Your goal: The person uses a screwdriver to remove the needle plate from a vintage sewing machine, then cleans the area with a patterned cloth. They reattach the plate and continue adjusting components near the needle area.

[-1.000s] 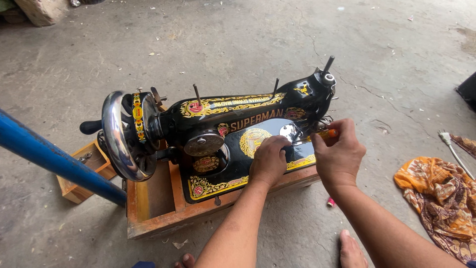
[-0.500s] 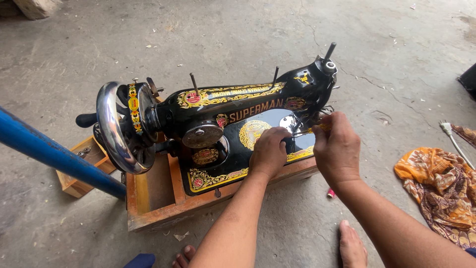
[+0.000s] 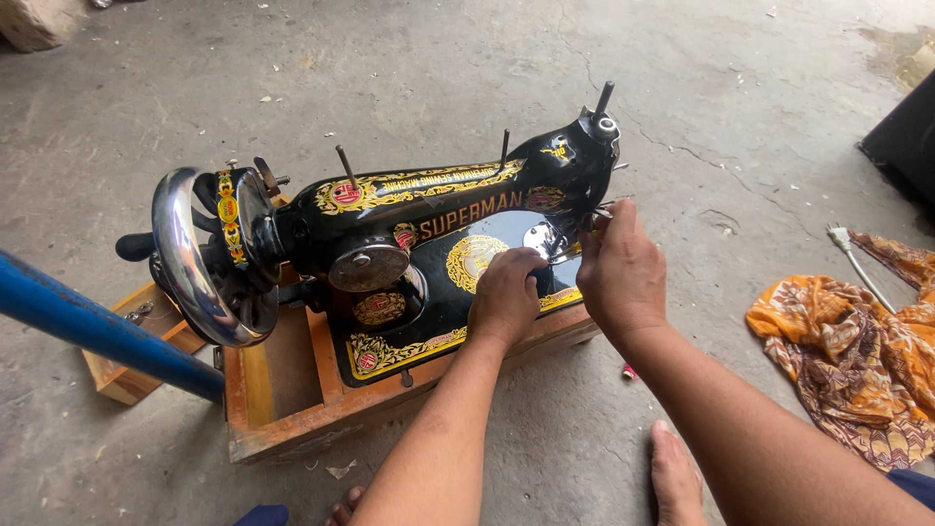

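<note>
black sewing machine (image 3: 429,234) with gold and red decoration sat tilted on a wooden base (image 3: 292,409) on the concrete floor (image 3: 390,78), chrome handwheel (image 3: 200,258) at the base's left end, needle head toward the right end. left hand (image 3: 506,292) lay knuckles up on the machine bed near the shiny needle plate (image 3: 539,239), fingers curled down; cannot tell if it gripped anything. right hand (image 3: 621,273) was just beside it at the needle area under the head, fingertips pinched together, seemingly on something thin, too small to tell what. blue pipe (image 3: 88,326) crossed the base's left corner. orange patterned cloth (image 3: 857,351) lay on the floor well apart to the right, white cable (image 3: 855,263) by it. bare foot (image 3: 677,472) near the base's front edge
</note>
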